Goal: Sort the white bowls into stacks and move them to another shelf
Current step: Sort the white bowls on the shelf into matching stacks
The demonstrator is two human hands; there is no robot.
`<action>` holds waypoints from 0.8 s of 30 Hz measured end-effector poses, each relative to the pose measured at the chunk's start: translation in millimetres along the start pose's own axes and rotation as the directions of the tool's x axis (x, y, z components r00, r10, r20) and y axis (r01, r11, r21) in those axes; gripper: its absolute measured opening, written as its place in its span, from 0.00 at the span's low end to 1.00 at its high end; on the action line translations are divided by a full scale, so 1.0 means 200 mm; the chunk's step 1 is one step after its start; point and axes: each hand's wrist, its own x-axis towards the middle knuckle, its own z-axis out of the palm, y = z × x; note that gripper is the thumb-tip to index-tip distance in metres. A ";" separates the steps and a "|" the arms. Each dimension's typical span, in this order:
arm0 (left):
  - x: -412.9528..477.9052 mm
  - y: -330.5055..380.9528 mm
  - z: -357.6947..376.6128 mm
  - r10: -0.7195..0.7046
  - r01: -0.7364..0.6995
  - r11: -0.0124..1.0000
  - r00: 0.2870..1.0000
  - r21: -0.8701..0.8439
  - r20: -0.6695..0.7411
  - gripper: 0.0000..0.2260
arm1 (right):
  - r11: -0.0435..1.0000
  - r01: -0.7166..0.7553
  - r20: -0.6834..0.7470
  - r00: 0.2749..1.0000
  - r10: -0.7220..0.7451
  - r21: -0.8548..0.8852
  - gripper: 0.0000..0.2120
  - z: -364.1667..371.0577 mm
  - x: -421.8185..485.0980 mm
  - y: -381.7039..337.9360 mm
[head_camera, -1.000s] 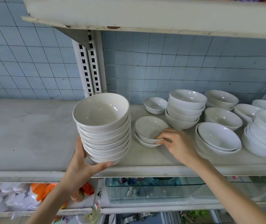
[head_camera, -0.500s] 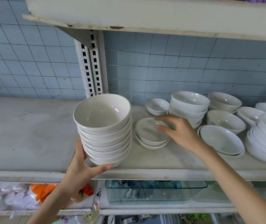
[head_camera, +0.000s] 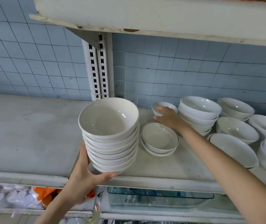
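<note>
A tall stack of several white bowls (head_camera: 111,136) stands at the front edge of the grey shelf (head_camera: 23,136). My left hand (head_camera: 83,175) grips the stack's base from below and the left. To the right sits a low stack of shallow dark-rimmed bowls (head_camera: 159,139). My right hand (head_camera: 167,118) reaches past it to a small bowl (head_camera: 159,105) by the tiled wall, with its fingers closing around the bowl's front rim. The small bowl still rests on the shelf.
More white bowl stacks (head_camera: 198,113) and single bowls (head_camera: 235,131) crowd the shelf's right side. An upper shelf (head_camera: 145,15) overhangs. A slotted bracket (head_camera: 98,68) runs down the wall. Below are a glass dish (head_camera: 158,199) and stacked white lids (head_camera: 4,198).
My right hand has left the low shallow stack and moved back and up to the small bowl at the wall. My left hand has kept its hold on the tall stack.
</note>
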 end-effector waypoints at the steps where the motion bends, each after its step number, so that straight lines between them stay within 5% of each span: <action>1: 0.00 0.00 0.00 -0.007 0.007 1.000 1.000 -0.003 -0.003 0.49 | 0.999 -0.012 -0.013 1.000 0.012 -0.035 0.08 0.02 0.03 0.01; 4: 0.00 0.01 0.00 -0.007 0.007 1.000 1.000 -0.007 0.004 0.47 | 0.996 -0.031 -0.039 0.999 0.028 -0.089 0.21 0.05 0.10 0.03; 11: -0.01 0.05 0.00 -0.040 0.041 0.999 0.999 0.019 -0.026 0.45 | 0.997 -0.006 -0.044 0.999 0.003 -0.074 0.06 0.04 0.13 0.04; 18: -0.01 0.05 0.00 -0.041 0.041 0.999 0.999 -0.001 -0.009 0.50 | 0.989 0.089 0.040 0.995 -0.095 0.117 0.13 0.03 0.11 0.04; 24: -0.01 0.05 0.00 -0.032 0.032 0.999 0.999 -0.010 0.000 0.50 | 0.986 0.139 0.063 0.987 -0.145 0.093 0.14 0.01 0.10 0.05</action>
